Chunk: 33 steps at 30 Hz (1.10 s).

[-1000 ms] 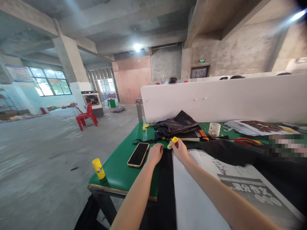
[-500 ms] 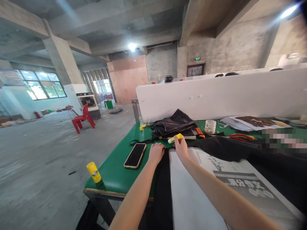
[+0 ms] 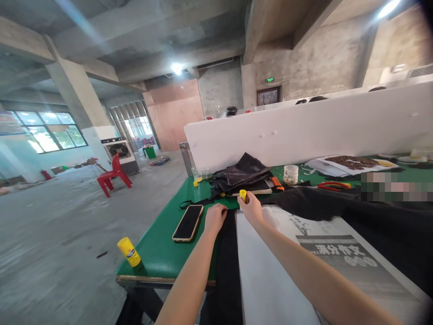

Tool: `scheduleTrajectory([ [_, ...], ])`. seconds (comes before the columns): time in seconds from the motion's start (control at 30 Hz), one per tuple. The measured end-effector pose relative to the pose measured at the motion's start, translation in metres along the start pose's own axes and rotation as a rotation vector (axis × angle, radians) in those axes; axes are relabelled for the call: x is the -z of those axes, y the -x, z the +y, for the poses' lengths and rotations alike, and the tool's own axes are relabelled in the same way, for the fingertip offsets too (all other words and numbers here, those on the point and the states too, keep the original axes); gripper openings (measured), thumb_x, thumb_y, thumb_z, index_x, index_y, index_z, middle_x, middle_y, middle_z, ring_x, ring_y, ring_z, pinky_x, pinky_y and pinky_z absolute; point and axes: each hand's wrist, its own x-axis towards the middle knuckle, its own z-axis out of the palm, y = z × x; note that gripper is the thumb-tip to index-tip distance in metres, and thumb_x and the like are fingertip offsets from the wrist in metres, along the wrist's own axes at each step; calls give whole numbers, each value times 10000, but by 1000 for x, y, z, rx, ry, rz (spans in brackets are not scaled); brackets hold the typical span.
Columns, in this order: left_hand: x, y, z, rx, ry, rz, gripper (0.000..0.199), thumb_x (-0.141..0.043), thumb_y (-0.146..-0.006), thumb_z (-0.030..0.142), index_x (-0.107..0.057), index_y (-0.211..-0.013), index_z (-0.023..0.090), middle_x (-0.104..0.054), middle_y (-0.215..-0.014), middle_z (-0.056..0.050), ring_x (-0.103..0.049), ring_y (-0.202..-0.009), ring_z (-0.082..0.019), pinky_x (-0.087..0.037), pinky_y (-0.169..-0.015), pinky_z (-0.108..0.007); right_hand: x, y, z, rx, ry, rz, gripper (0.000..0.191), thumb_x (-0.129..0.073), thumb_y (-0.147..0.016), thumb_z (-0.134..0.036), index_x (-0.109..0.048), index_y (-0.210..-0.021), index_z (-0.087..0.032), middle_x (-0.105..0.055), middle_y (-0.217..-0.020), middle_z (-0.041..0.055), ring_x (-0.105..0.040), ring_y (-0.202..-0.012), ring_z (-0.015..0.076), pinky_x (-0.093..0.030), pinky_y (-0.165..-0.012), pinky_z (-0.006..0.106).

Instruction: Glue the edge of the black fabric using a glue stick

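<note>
My right hand (image 3: 251, 206) is closed around a yellow glue stick (image 3: 242, 194), held upright over the far edge of the black fabric (image 3: 227, 262). Just left of it, my left hand (image 3: 215, 216) rests on the fabric's far end with its fingers bent down; its fingertips meet the cloth. White paper (image 3: 264, 266) and a printed sheet (image 3: 338, 253) lie over the fabric. Left of my left hand is a phone (image 3: 188, 223). Another yellow glue stick (image 3: 129, 252) stands at the table's near left corner.
Crumpled black material (image 3: 241, 174), an orange-handled tool (image 3: 277, 183), a glass jar (image 3: 291, 174) and red-handled scissors (image 3: 333, 186) lie along the back of the green table (image 3: 158, 253). A white partition (image 3: 304, 126) stands behind. A red chair (image 3: 115, 175) is on the floor.
The glue stick in my right hand has gone from tilted to upright and come down nearer the fabric. The whole view has shifted slightly.
</note>
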Motion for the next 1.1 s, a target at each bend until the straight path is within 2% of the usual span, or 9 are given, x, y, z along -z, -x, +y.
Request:
scheduleTrajectory([
  [0.23,-7,-4,-8,55,38,5,159,-529,-835,159,-649,-931,200,-676,-933,-29,-608,-889,-164,-436,-822,-279,-6,7,-6,81,10,-90,304,-451,-814,-499,-425,-685,-225,-500,-636,-14,-451,-587,152,-310,-541,258],
  [0.37,-10,-4,-11,72,71,23,149,-550,-830,172,-648,-935,211,-687,-901,-17,-624,-839,-156,-446,-784,-263,-9,12,-9,122,1,-145,241,-489,-800,-453,-483,-738,-220,-536,-678,-4,-486,-602,156,-349,-565,265],
  [0.57,-4,-1,-13,146,102,111,199,-506,-855,159,-612,-1017,207,-680,-963,-29,-623,-877,-148,-445,-802,-253,-10,13,-11,162,-57,-193,234,-475,-817,-429,-540,-861,-209,-587,-817,29,-556,-702,169,-419,-638,276],
  [0.67,0,1,-15,218,97,154,223,-489,-848,124,-589,-1035,194,-681,-937,-39,-626,-860,-155,-447,-776,-261,-13,13,-11,188,-92,-233,255,-480,-822,-428,-554,-945,-217,-592,-903,36,-570,-757,165,-441,-660,267],
  [0.77,1,2,-18,257,107,165,236,-474,-849,110,-569,-1049,191,-689,-878,-32,-634,-838,-154,-441,-753,-255,-17,15,-13,208,-97,-264,231,-514,-811,-419,-562,-927,-225,-588,-891,26,-565,-738,157,-438,-648,258],
  [0.93,-4,-1,-23,216,162,119,209,-402,-895,146,-557,-1027,193,-695,-781,8,-637,-779,-133,-438,-727,-236,-15,18,-17,168,-58,-187,247,-472,-836,-462,-485,-791,-219,-536,-718,2,-500,-629,157,-383,-603,272],
  [1.1,-9,-2,-24,135,181,65,218,-404,-889,141,-571,-1011,210,-696,-841,15,-622,-851,-142,-430,-786,-260,-12,15,-14,100,-66,-123,289,-442,-843,-491,-435,-745,-219,-513,-660,-13,-477,-604,151,-350,-570,260],
])
